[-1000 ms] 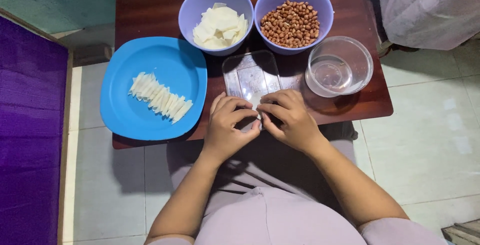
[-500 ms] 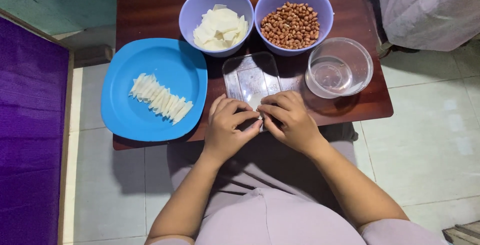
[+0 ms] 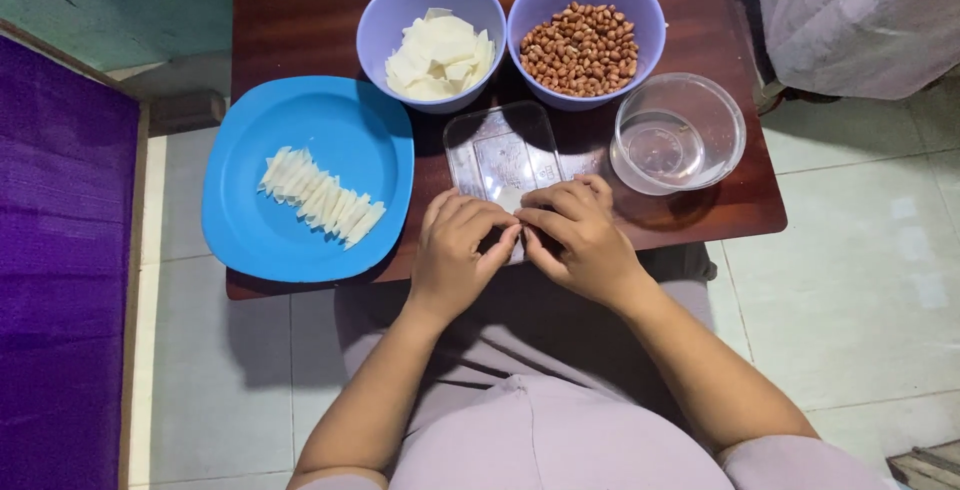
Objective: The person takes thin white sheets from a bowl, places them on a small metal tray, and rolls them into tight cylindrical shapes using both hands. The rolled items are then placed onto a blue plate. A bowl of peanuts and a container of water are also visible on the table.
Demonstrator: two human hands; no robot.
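Observation:
My left hand [image 3: 455, 250] and my right hand [image 3: 578, 237] meet at the near edge of a clear rectangular plastic lid [image 3: 500, 155] on the dark wooden table [image 3: 300, 30]. Their fingertips pinch together over a small pale wrapper piece, mostly hidden between them. A blue square plate [image 3: 350, 130] to the left carries a row of folded white pieces [image 3: 320, 197]. At the back stand a purple bowl of white wrapper squares [image 3: 438, 50] and a purple bowl of peanuts [image 3: 583, 48].
A clear glass bowl with water [image 3: 675, 135] stands at the right of the table. Purple cloth [image 3: 60, 280] covers the floor at the left. Pale fabric [image 3: 860, 10] lies at the upper right. Light floor tiles surround the table.
Both hands stay together at the lid's near edge; the fingers have shifted only slightly while working the small piece.

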